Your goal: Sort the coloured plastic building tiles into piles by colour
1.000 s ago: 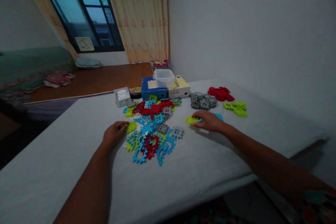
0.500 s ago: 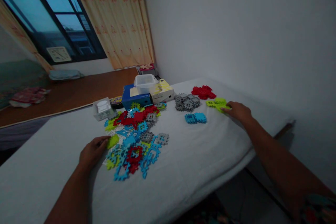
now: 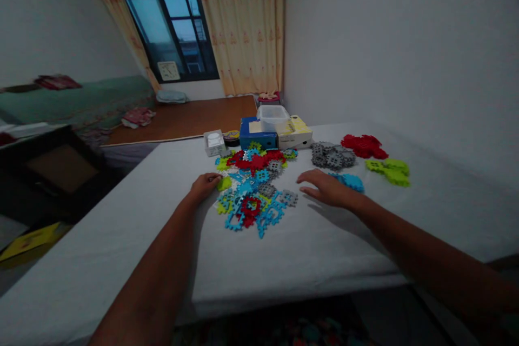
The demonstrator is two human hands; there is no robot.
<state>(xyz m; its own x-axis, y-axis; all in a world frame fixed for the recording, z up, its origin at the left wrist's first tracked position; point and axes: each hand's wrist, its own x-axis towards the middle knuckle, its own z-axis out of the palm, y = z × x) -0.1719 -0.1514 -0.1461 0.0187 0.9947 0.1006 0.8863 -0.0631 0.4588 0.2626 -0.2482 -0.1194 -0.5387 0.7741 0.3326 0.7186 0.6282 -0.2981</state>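
Observation:
My left hand (image 3: 204,188) rests at the left edge of a mixed pile of plastic toy building pieces (image 3: 246,188), fingers closed on a lime green building piece (image 3: 224,184). Red, blue, grey, white and green pieces with toothed edges overlap in that pile. Just right of it, my right hand (image 3: 324,188) hovers with fingers apart and nothing in them. Partly hidden behind this hand lies a group of blue pieces (image 3: 353,182). Further out are single-colour groups: grey pieces (image 3: 332,155), red pieces (image 3: 365,146) and lime green pieces (image 3: 391,171).
Behind the pile stand a blue box (image 3: 257,138), a white and yellow box (image 3: 295,134) and a clear plastic tub (image 3: 273,115) on top. A small white box (image 3: 214,143) and a round dark tin (image 3: 232,138) sit left of them. A wall (image 3: 397,54) borders the right.
My right hand has let go of the lime green pieces at the right and moved left toward the mixed pile. The view has turned left. My left hand stays at the pile's edge.

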